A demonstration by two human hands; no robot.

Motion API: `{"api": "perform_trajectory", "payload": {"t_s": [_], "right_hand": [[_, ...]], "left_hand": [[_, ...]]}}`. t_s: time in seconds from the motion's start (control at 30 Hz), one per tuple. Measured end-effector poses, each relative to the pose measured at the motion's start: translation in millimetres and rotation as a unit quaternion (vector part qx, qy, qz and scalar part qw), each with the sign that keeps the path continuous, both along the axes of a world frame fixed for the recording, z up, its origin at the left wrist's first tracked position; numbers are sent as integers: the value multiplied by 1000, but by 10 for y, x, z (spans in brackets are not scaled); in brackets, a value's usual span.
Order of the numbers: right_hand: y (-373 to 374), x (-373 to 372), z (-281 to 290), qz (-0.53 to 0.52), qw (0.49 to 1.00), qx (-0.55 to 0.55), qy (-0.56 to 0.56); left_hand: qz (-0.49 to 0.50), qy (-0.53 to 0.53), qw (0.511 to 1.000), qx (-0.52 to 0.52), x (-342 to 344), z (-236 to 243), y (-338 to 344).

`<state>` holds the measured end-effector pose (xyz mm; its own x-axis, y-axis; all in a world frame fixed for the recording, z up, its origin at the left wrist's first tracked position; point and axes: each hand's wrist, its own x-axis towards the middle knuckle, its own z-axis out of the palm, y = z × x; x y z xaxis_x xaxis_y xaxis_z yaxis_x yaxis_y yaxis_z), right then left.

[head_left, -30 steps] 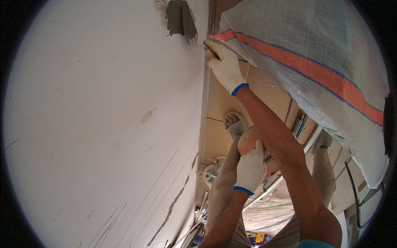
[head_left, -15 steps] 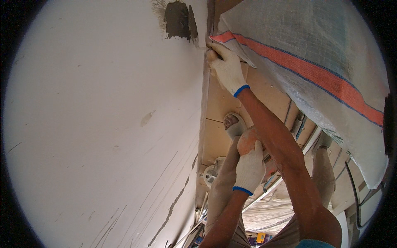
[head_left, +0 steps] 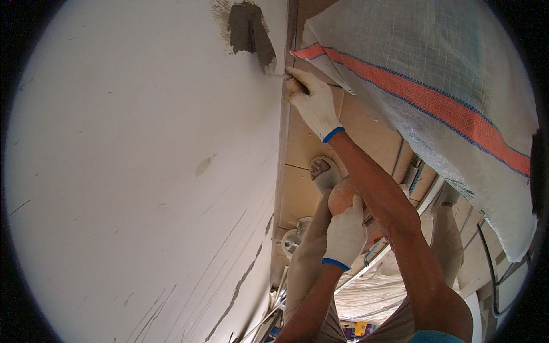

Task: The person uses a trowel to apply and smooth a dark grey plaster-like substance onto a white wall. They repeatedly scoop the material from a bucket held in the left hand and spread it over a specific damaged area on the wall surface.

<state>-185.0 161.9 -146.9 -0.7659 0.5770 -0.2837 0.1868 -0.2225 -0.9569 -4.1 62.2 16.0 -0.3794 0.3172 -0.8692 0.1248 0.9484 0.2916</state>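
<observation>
My right hand (head_left: 313, 103), in a white knitted glove with a blue cuff, is closed round a putty knife, most of which the fingers hide. Its thin blade (head_left: 278, 72) meets the white wall (head_left: 143, 143) near the wall's edge. Just above the blade is a wet dark-grey patch of filler (head_left: 247, 28), with a streak running down to it. Lower down, my left hand (head_left: 345, 237), gloved the same way, grips a rounded orange bowl-like thing (head_left: 342, 196) smeared with grey. What it contains cannot be seen.
A large whitish woven sack (head_left: 423, 63) with an orange stripe fills the upper right. Tan floor tiles (head_left: 303, 148) show below, with my sandalled foot (head_left: 323, 171) on them. A round metal object (head_left: 291, 243) lies by the wall. A black cable (head_left: 492, 274) hangs at right.
My right hand has moved slightly down along the wall's edge with the putty knife. The grey streak now reaches lower. My left hand and the bowl-like thing have stayed put.
</observation>
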Motion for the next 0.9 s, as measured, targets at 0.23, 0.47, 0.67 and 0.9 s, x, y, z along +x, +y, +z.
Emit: {"api": "perform_trajectory", "payload": {"t_s": [0.23, 0.47, 0.67, 0.9], "right_hand": [[80, -164, -65, -24, 999, 28, 0], [-9, 7, -33, 24, 998, 63, -11], [-56, 131, -21, 10, 999, 39, -15], [-25, -109, -27, -35, 997, 63, 12]], "left_hand": [[-15, -3, 1000, -1, 26, -14, 6], [-23, -11, 1000, -4, -1, -18, -1], [-34, 9, 999, 10, 47, -52, -61], [-33, 19, 999, 20, 85, -71, -83]]}}
